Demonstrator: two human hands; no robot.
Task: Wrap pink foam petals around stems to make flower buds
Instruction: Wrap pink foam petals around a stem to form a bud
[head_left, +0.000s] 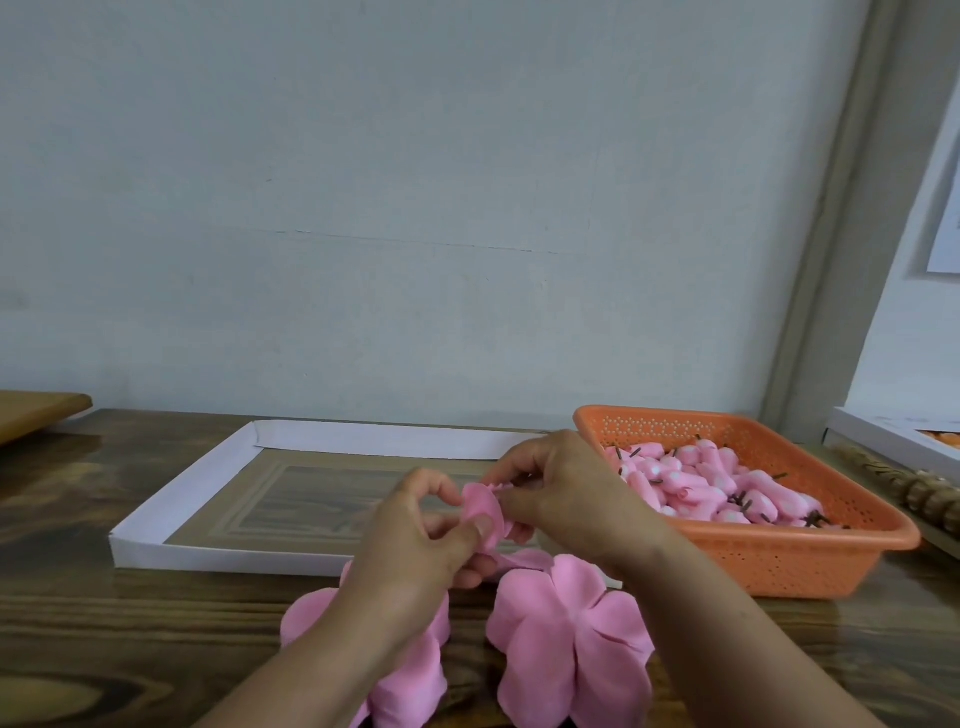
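Petal (482, 512) of pink foam sits pinched between both hands above the middle of the wooden desk (156, 639). The left hand (415, 540) comes in from 7 o'clock, its grip closed on the petal's lower left edge with thumb and forefinger curled round it. The right hand (561, 493) comes in from 5 o'clock, its grip clamped on the petal's upper right side, fingers curled tight. A thin strip shows at the petal's top edge by the right fingertips; whether it is a stem cannot be told.

Just below the hands, toward 6 o'clock, two heaps of loose pink petals lie on the desk: the right petal pile (569, 639) spreads like a flower in plain sight, and the left petal pile (410, 675) is partly hidden under the left forearm.

At 3 o'clock from the hands stands an orange basket (779, 564) with perforated walls, holding many finished buds (717, 488), pink rolls with dark stems poking out. Behind the hands, toward 11 o'clock, lies a shallow white tray (171, 499) with low folded paper walls; the wood grain shows through its floor. At the far right edge, near 3 o'clock, a carved wooden rod (919, 491) lies beside a white box (883, 436).
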